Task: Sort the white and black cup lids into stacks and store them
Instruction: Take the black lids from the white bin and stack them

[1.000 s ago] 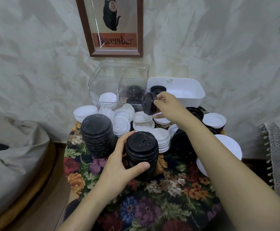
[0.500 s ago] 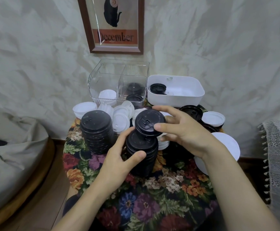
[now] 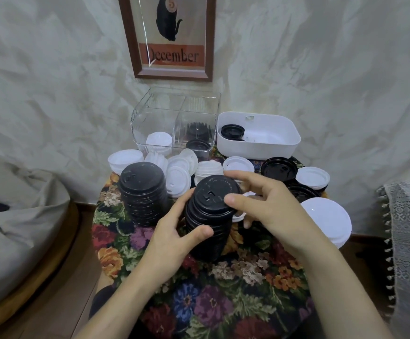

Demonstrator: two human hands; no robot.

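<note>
- The left hand (image 3: 174, 231) is gripping the near black stack (image 3: 208, 233) from its left side. The thumb is curling across the front wall and the fingers are wrapping round the back.
- The right hand (image 3: 272, 206) is pinching the top black lid (image 3: 213, 195) at its right rim. The thumb is pressing on the near edge and the fingers are reaching over the far edge.
- The top black lid is sitting tilted on the near black stack, its upper face leaning toward the camera and to the left.
- The near black stack is standing on the floral-covered worktop (image 3: 223, 302) with its long axis roughly upright.
- The far black stack (image 3: 142, 192) is standing upright just beside the left hand, on its left.
- Loose white lids (image 3: 179, 177) are crowding the space behind both stacks, some lying flat and some leaning on edge.
- An upturned black lid (image 3: 279, 168) and a white lid pile (image 3: 312, 177) are lying behind the right hand.
- A large white lid (image 3: 326, 218) is lying at the right edge of the worktop, partly hidden by the right forearm.
- The clear bin (image 3: 174, 111) is standing at the back edge. It is holding white lids in its left compartment and black lids in its right.
- The white tub (image 3: 272, 143) is standing just right of the clear bin, holding a black lid at its left end.
- A framed December print (image 3: 172, 55) is hanging on the wall above the clear bin.
</note>
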